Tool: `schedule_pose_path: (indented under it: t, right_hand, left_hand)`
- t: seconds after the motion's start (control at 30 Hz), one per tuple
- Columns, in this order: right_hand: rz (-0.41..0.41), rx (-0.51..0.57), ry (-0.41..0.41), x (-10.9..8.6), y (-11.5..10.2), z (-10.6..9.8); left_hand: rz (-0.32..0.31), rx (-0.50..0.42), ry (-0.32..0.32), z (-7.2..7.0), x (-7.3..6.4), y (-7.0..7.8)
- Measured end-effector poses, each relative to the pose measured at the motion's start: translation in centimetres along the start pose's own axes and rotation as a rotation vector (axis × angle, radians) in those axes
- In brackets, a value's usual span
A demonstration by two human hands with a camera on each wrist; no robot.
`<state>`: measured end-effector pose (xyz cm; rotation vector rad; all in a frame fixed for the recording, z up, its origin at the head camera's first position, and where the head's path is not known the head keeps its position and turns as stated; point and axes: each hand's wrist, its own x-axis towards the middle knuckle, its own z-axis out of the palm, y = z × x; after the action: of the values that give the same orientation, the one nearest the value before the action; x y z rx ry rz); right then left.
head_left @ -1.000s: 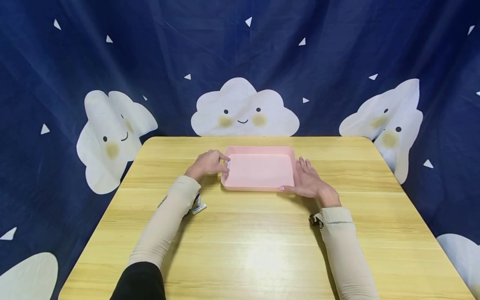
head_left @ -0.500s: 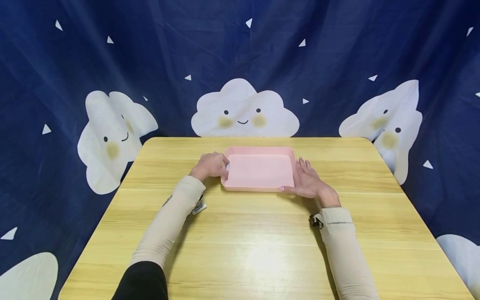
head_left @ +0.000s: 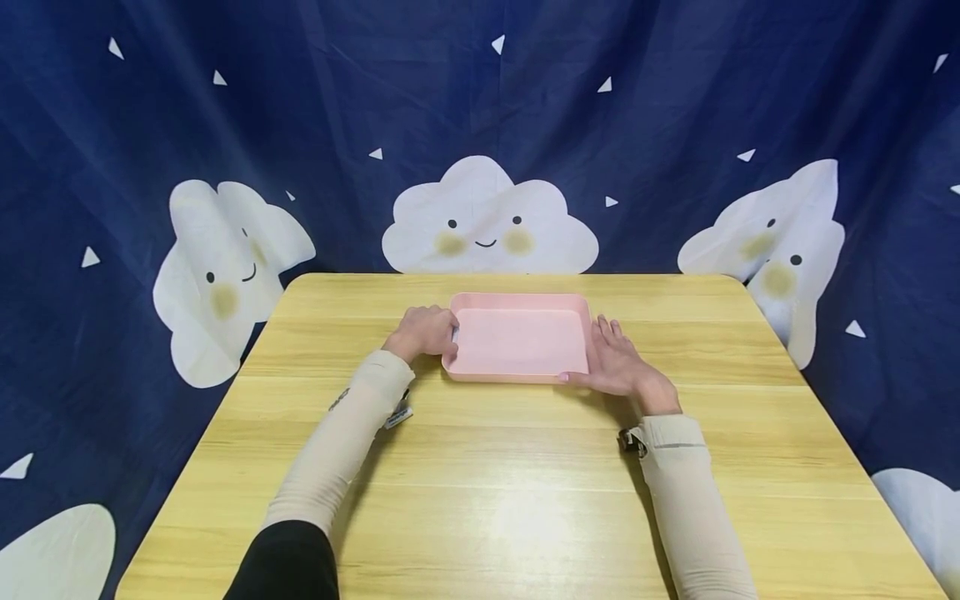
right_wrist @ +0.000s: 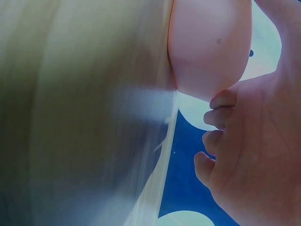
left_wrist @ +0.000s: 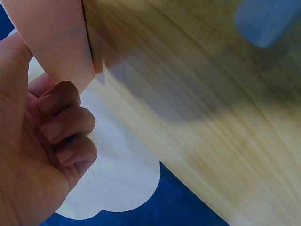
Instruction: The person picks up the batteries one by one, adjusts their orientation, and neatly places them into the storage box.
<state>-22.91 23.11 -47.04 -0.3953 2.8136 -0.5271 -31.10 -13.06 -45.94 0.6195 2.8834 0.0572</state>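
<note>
A shallow pink tray (head_left: 521, 342) lies near the table's far edge. My left hand (head_left: 429, 331) is at its left end, with thumb and index finger reaching over the wall and the other fingers curled outside. Between them shows a small white object (head_left: 455, 334); its kind is mostly hidden. At the tray's right end my right hand (head_left: 617, 364) rests with fingers extended against the wall and its thumb along the front rim. The right wrist view shows the tray's outer wall (right_wrist: 211, 42) beside that palm.
A small white cylinder (head_left: 399, 417), which looks like a battery, lies beside my left forearm. In the left wrist view a blurred bluish cylinder (left_wrist: 265, 21) stands out at the top. A dark blue cloud-patterned curtain (head_left: 480, 100) hangs behind the wooden table (head_left: 510, 483).
My left hand has shifted slightly right and closer to the tray, and its index finger has bent inward. The tray and right hand have stayed in place.
</note>
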Motion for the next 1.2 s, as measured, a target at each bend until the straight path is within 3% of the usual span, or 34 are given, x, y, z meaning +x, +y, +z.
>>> schedule_pose_path:
  t: [0.27,0.53,0.7,0.83,1.0,1.2]
  right_hand:
    - [0.004,0.007,-0.006,-0.1,0.0,0.2]
    - [-0.015,0.009,-0.01,0.0,0.1,0.4]
    - [-0.014,-0.011,-0.006,0.2,0.1,0.3]
    - [-0.017,-0.021,-0.007,0.3,0.2,0.3]
    - [-0.025,-0.02,-0.003,0.3,0.2,0.2]
    - [-0.021,-0.021,-0.007,0.3,0.3,0.2]
  left_hand:
    - [0.0,-0.034,0.005,0.4,-0.1,-0.1]
    - [-0.007,-0.156,0.052,-0.1,-1.3,-0.9]
    - [0.022,-0.266,0.117,-1.1,-2.7,-1.8]
    - [0.042,-0.295,0.162,-1.7,-4.1,-2.8]
    - [0.031,-0.314,0.214,-2.6,-6.0,-3.9]
    - [-0.016,-0.325,0.23,-3.1,-8.5,-5.3]
